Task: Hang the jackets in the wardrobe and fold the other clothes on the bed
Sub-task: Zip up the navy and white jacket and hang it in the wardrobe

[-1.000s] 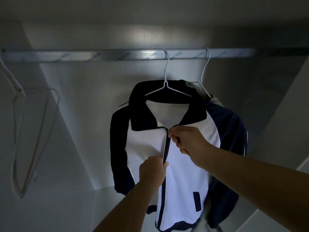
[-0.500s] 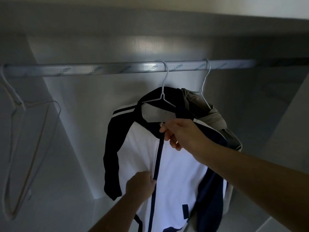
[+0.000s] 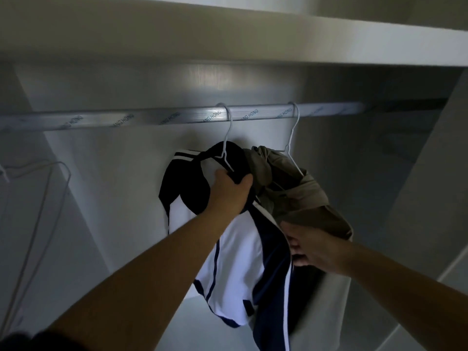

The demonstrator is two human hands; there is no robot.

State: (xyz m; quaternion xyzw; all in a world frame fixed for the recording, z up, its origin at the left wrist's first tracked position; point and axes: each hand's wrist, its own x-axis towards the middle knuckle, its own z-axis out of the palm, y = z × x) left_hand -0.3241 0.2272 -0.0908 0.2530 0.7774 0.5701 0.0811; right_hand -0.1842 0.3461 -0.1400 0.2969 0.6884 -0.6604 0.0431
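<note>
Head view looks up into the wardrobe (image 3: 114,173), its rail (image 3: 152,119) fading into shadow at both ends. On the rail hangs the white and navy jacket (image 3: 240,262), its hem blurred. A bunched khaki jacket (image 3: 298,198) hangs just behind, touching it. My left hand (image 3: 228,193) grips the navy collar, fingertips buried in fabric. My right hand (image 3: 311,247) pinches the navy sleeve. Bare wire hangers (image 3: 66,169) at left are cut off.

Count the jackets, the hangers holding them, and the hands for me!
Jackets: 2, the white and navy jacket and the olive jacket.
Hangers holding them: 2, the white jacket's hanger and the olive jacket's hanger.
Hands: 2, the left hand and the right hand.
Total: 6.
</note>
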